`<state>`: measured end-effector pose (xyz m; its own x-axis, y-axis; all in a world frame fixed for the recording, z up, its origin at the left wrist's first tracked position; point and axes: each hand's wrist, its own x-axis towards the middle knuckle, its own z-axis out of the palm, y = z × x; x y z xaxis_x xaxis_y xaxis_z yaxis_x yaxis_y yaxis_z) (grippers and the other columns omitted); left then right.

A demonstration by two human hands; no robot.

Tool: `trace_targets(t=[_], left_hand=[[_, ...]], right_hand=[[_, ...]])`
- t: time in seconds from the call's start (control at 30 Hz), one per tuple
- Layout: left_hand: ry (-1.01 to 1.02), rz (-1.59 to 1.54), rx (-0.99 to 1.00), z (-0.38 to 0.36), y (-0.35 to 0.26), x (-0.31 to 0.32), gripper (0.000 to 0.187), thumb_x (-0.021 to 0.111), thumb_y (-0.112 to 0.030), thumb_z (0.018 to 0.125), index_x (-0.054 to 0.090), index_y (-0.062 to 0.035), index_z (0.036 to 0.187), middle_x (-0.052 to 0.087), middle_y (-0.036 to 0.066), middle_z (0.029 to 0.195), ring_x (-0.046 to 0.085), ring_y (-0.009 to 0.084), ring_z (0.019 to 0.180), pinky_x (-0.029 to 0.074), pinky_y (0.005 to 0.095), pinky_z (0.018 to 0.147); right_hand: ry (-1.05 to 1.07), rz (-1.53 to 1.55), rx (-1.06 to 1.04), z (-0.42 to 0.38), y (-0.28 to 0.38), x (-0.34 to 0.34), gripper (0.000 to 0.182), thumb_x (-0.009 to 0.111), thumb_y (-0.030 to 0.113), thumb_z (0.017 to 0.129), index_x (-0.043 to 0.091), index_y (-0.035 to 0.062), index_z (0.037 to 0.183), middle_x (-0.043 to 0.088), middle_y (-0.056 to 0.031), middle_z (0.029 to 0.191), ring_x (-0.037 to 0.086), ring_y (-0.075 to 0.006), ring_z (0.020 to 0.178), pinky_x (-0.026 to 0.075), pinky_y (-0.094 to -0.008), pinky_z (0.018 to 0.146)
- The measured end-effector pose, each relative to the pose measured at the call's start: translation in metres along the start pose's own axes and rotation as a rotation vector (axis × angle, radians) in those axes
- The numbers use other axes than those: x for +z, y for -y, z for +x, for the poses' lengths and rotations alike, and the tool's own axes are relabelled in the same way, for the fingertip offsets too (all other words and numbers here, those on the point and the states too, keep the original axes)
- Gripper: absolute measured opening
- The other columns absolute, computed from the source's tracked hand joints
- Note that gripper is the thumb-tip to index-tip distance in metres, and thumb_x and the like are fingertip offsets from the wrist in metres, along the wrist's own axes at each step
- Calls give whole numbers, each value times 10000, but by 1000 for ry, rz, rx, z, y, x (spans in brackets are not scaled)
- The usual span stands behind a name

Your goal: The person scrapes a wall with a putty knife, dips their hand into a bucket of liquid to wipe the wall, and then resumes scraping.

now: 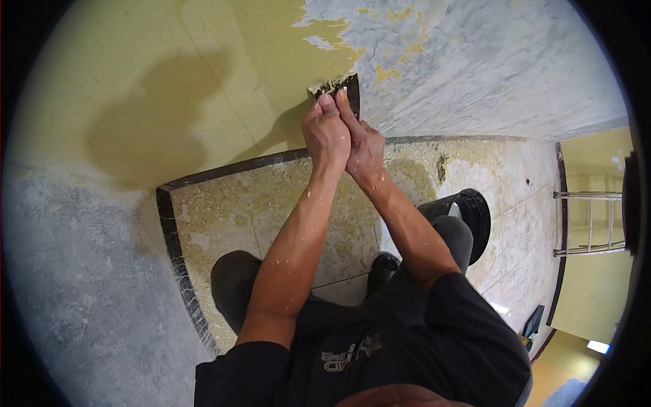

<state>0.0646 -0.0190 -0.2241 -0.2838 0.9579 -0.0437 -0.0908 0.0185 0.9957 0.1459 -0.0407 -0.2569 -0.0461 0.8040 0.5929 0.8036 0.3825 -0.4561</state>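
Note:
Both of my hands are closed together on a wide scraper (353,95), whose dark blade lies against the wall. My left hand (328,134) grips it with the thumb pressed along the blade. Beside it, my right hand (366,146) wraps the scraper too, a finger stretched up onto the blade. The handle is hidden by my hands. Pale paint scraps cling to the blade's upper edge. It touches the yellow painted wall (264,68), close to where the paint ends in a ragged line and bare grey wall (475,61) begins. Pale flecks dot both forearms.
Paint flakes (271,197) litter the tiled floor along the dark skirting (237,169). A black bucket (478,224) stands by my right leg. Further right, a ladder (590,195) leans near another yellow wall. A grey wall (74,271) meets the corner at left.

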Motion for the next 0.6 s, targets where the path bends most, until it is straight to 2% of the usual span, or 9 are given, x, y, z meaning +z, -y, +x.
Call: trace_targets(t=[0.07,0.1,0.13,0.2,0.23,0.3,0.43,0.5,0.6], left_hand=[[-13,44,-93,-4,-15,-2,433,418,-333,995,621,36,895,654,161,746,585,261,696,457,399,682],[6,-63,-127,-8,-13,-1,441,413,-340,996,612,49,936,664,165,825,612,267,713,467,392,688],[6,-66,-122,-8,7,2,441,413,-340,996,612,49,936,664,165,825,612,267,713,467,392,688],[44,-50,-266,-7,51,9,418,423,-320,1000,596,60,997,654,168,914,626,262,771,476,383,702],[49,-55,-259,-12,41,11,418,423,-320,1000,596,60,997,654,168,914,626,262,771,476,383,702],[89,-194,-458,-21,23,11,397,422,-296,1005,576,66,1061,637,178,975,616,255,834,480,378,721],[93,-204,-421,-15,43,16,371,422,-270,1007,568,65,1067,632,171,969,608,260,878,481,377,737],[118,-246,-372,-8,45,17,429,415,-328,1015,564,67,1092,625,152,976,592,220,857,482,374,753],[82,-134,-312,-6,38,16,404,416,-313,1018,570,57,1071,622,138,967,588,207,834,487,359,723]], right_hand=[[2,57,-32,3,3,-1,648,573,193,830,381,267,1444,677,-142,962,631,-342,634,513,-412,568],[52,45,21,-3,0,-1,656,585,196,823,380,241,1445,673,-141,990,632,-333,633,515,-409,562],[48,44,17,-13,-5,-1,656,585,196,823,380,241,1445,673,-141,990,632,-333,633,515,-409,562],[126,-49,-13,-31,-22,2,675,591,203,821,358,210,1454,673,-124,1024,633,-335,639,521,-412,571],[165,-55,43,-40,-27,4,692,588,205,824,330,192,1466,672,-101,1055,632,-346,633,537,-428,623],[140,-13,52,-45,-30,5,692,586,201,824,329,197,1466,672,-117,1043,634,-352,635,540,-438,653],[193,-8,89,-37,-23,-7,701,577,187,825,311,218,1473,669,-179,986,636,-374,643,539,-458,731],[172,-42,52,-28,-20,-8,710,576,190,825,298,231,1477,669,-187,961,638,-373,649,542,-456,720],[162,-55,42,-27,-17,-10,721,574,192,824,284,254,1481,671,-191,918,637,-373,646,546,-453,688]])
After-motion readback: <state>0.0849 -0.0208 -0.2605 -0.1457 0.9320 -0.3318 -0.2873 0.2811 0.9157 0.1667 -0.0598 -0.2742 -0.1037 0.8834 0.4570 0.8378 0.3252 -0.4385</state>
